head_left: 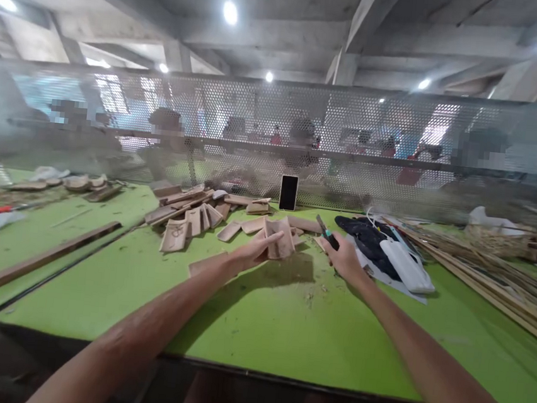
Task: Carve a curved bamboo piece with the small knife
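Near the middle of the green table [256,327], my left hand [255,251] is closed on a pale, curved wooden piece [280,237], held up above the surface. My right hand [343,254] grips a knife-like tool [326,231] with a dark handle and a green mark, its tip pointing up and left. A small gap separates the tool from the held piece. Several similar wooden pieces [195,220] lie heaped behind and left of my left hand. One flat piece [208,264] rests partly behind my left forearm.
A phone-like dark screen [289,193] stands against a perforated metal screen [258,112]. To the right lie black cloth [364,239], a white bottle [407,265] and long thin strips [480,272]. A wooden bar [44,259] lies left. People are dimly visible beyond the mesh.
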Demonstrator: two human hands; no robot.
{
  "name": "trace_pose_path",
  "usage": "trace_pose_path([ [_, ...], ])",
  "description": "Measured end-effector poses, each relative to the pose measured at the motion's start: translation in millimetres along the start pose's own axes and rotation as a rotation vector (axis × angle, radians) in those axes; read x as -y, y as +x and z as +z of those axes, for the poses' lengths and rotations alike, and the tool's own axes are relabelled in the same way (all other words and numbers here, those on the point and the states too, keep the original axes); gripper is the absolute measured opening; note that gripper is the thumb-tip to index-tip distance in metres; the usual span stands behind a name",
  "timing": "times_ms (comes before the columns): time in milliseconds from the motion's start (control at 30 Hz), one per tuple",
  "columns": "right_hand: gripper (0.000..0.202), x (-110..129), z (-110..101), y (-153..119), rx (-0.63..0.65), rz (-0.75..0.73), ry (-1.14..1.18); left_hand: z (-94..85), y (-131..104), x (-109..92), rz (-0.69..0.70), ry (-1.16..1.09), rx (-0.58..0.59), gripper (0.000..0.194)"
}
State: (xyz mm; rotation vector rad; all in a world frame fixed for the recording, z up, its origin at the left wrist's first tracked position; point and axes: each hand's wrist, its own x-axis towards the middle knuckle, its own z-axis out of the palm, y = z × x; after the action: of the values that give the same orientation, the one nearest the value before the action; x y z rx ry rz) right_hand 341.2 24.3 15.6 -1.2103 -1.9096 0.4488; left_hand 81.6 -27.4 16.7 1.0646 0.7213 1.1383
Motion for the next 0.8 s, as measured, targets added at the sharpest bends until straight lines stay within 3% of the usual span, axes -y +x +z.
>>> trace_pose_path([
  [167,0.033,-8,-2,3,-0.021,0.034,0.093,-4.9,3,8,-0.030,0.088,-0.157,0.053],
  [367,0.032,-7,2,2,-0.054,-0.051,0.011,1.9,3,10,0.000,-0.059,-0.078,0.066],
  [500,0.033,-2,2,0,-0.057,-0.108,-0.014,10.2,0,7,0.121,-0.055,-0.125,0.074],
  [700,0.032,3,2,-3,-0.014,-0.090,-0.003,15.6,-2,5,0.110,-0.003,-0.107,0.055],
  [800,0.032,4,3,-3,-0.015,-0.094,-0.011,17.4,-3,3,0.199,0.157,-0.143,0.052],
])
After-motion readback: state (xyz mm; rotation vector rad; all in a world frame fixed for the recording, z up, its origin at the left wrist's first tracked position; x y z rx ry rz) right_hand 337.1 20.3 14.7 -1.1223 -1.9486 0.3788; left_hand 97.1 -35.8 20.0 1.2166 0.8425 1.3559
